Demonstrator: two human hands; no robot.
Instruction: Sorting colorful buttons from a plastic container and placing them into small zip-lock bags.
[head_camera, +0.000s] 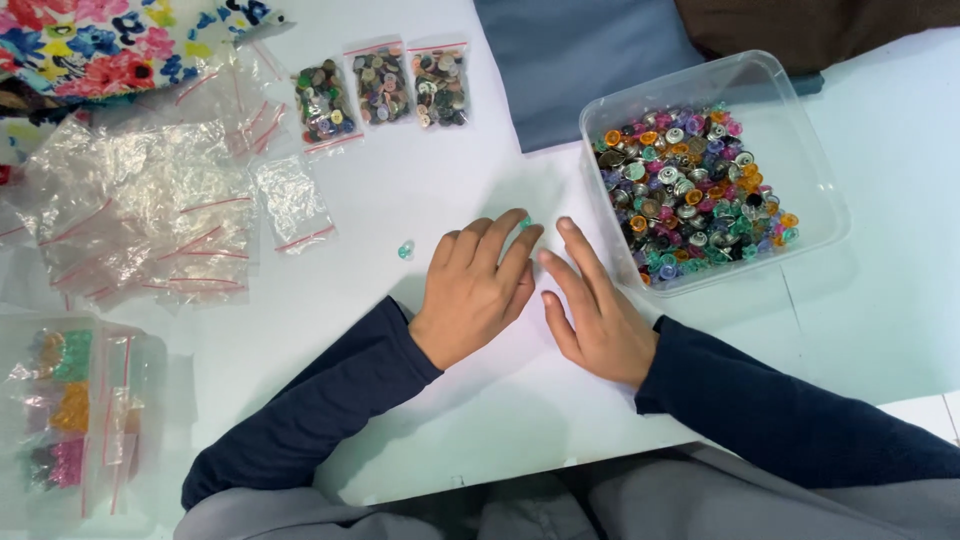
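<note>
- where our fingertips meet on the white table (420, 190), a small teal button (524, 224) peeks out under the tips of our left hand (475, 290); that hand lies flat, palm down, fingers loosely spread and pressing rather than clenched.
- our right hand (592, 315) rests just beside it at three o'clock, flat too, index finger stretched toward twelve o'clock, grasping nothing that we can see.
- at nine o'clock from the left fingers, a second teal button (405, 250) lies alone on the table, apart from the hand.
- toward two o'clock, a clear plastic tub (810, 150) holds a heap of mixed coloured buttons (690, 195), close to the right fingertips.
- at eleven o'clock, three small filled zip bags (383, 88) of buttons sit in a row.
- further out at ten o'clock, a pile of empty zip bags (140, 210) is spread about.
- at eight o'clock, a second clear box (150, 350) holds bags sorted by colour.
</note>
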